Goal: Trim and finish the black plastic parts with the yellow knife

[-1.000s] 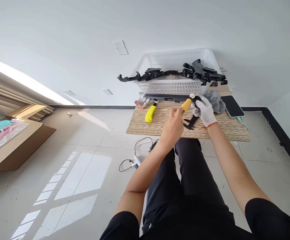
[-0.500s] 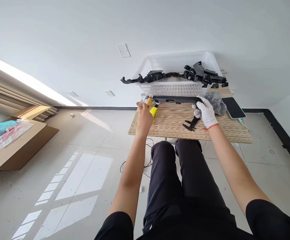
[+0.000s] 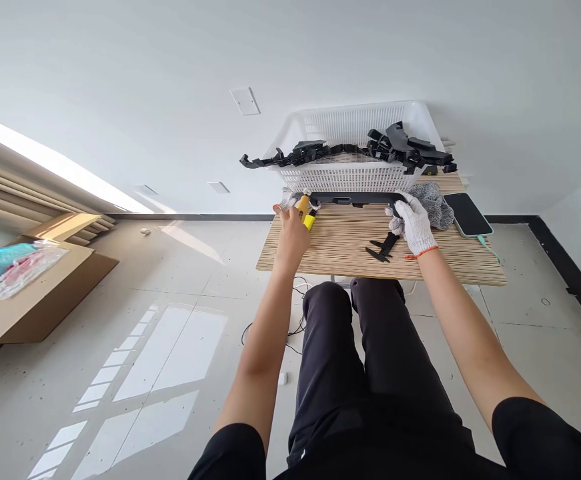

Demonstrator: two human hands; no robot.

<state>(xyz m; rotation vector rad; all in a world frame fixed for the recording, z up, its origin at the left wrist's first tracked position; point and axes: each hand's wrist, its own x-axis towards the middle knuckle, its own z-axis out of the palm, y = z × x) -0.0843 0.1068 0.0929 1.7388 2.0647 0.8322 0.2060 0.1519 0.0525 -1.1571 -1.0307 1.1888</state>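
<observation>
My bare left hand [image 3: 290,233] reaches to the far left of the small wooden table [image 3: 340,257]. Its fingers are closed on an orange-yellow tool handle [image 3: 302,204], right beside a yellow utility knife [image 3: 311,221]. My right hand [image 3: 413,223] wears a white knit glove and grips the right end of a long black plastic strip [image 3: 350,198] that lies along the foot of the basket. A small black plastic piece [image 3: 382,248] rests on the table just left of that hand.
A white mesh basket [image 3: 350,177] with several black plastic parts stands at the table's back. A grey glove [image 3: 433,203] and a phone [image 3: 467,215] lie at the right. A cardboard box [image 3: 30,293] sits on the floor at left, and cables run under the table.
My left hand carried the orange-yellow tool from the table's middle to the far left, beside the yellow knife. My right hand shifted from the small black piece onto the long strip's end.
</observation>
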